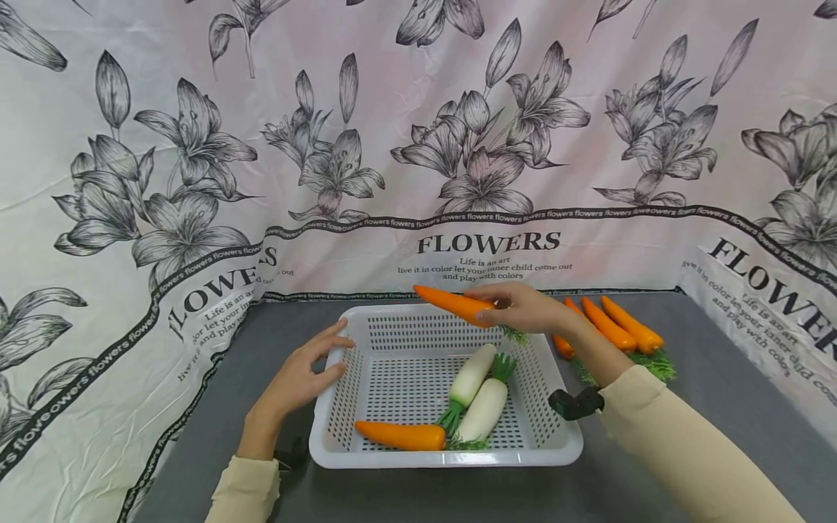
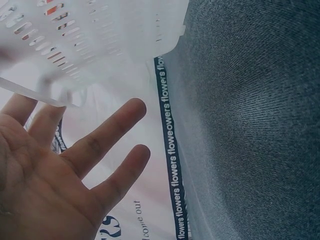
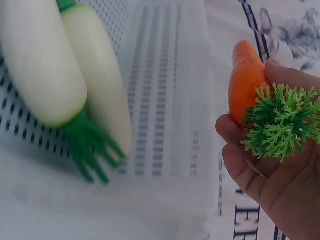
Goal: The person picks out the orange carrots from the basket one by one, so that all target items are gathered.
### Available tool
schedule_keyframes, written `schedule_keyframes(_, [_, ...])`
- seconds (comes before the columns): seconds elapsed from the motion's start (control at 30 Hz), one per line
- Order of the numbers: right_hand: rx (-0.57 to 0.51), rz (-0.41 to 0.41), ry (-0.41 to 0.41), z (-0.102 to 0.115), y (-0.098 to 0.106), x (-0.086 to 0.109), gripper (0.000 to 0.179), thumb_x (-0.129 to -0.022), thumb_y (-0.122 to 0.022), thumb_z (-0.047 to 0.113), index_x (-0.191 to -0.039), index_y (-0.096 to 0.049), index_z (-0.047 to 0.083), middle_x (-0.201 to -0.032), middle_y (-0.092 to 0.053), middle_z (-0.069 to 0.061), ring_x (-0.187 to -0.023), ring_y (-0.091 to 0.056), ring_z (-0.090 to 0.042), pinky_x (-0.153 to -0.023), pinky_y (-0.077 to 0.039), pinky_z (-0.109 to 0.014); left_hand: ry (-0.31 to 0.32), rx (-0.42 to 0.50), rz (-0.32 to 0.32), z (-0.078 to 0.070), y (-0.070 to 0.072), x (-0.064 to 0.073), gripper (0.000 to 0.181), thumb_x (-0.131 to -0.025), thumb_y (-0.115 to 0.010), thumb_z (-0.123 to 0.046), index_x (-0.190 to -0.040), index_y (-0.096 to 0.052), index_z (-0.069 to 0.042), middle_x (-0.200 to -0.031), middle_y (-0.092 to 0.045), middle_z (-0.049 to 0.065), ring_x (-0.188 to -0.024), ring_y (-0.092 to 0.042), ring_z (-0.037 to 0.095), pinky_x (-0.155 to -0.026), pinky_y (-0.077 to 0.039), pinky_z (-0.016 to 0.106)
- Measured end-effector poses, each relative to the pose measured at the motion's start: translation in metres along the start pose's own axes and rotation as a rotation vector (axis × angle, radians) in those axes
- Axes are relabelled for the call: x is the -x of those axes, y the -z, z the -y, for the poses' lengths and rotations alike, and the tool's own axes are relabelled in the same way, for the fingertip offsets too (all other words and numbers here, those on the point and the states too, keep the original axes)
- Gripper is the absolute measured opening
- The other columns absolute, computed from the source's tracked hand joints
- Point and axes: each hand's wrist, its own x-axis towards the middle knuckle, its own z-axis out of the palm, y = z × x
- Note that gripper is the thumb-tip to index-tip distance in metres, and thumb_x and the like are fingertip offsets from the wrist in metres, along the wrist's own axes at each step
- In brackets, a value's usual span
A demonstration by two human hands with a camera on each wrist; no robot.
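My right hand (image 1: 516, 308) grips an orange carrot (image 1: 451, 301) near its leafy green top (image 3: 281, 120), above the back right of a white perforated basket (image 1: 445, 459). The carrot's tip points left. At the basket's left rim, my left hand (image 1: 304, 374) rests with some fingers over the edge. Its other fingers (image 2: 107, 130) stretch out straight below the rim in the left wrist view. Inside the basket, two white radishes (image 1: 474, 374) with green stems lie side by side. Another carrot (image 1: 400, 436) lies along the front wall, its tip pointing left.
Several more carrots (image 1: 611, 327) with green tops lie on the grey tabletop (image 1: 713, 421), right of the basket and partly behind my right forearm. A white flower-printed cloth (image 1: 340, 254) hangs along the back and both sides.
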Motion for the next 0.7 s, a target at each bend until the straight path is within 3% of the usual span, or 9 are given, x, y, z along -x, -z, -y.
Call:
schedule_keyframes(0.17, [-0.022,-0.045,-0.018,-0.012,0.01,0.017,0.055,-0.101,-0.063,0.023,-0.151,-0.048,0.004,-0.139,-0.061,-0.021,-0.092,-0.062,-0.02,-0.076,-0.053,-0.032,-0.009,-0.01,-0.003,0.001,0.0,-0.001,0.037,-0.095,-0.065,-0.02,-0.132,-0.066,-0.018,-0.167,-0.033,-0.001,-0.153,-0.032,0.038,-0.11,-0.038,0.069])
schedule_keyframes(0.4, [-0.105,-0.093,-0.06,-0.027,0.017,0.045,0.055,-0.102,-0.061,0.027,-0.152,-0.047,0.008,-0.145,-0.055,-0.023,-0.111,-0.068,-0.027,-0.089,-0.059,-0.038,-0.002,-0.015,-0.001,0.002,0.0,0.0,0.036,-0.095,-0.065,-0.019,-0.131,-0.067,-0.019,-0.167,-0.034,-0.001,-0.153,-0.032,0.038,-0.111,-0.035,0.07])
schedule_keyframes(0.7, [-0.03,-0.179,-0.156,-0.045,0.034,0.078,0.059,-0.102,-0.06,0.04,-0.154,-0.046,0.015,-0.142,-0.06,-0.017,-0.119,-0.062,-0.033,-0.087,-0.053,-0.038,0.011,-0.009,0.008,0.002,0.0,0.0,0.036,-0.096,-0.064,-0.021,-0.132,-0.066,-0.019,-0.167,-0.033,-0.002,-0.154,-0.03,0.038,-0.113,-0.032,0.072])
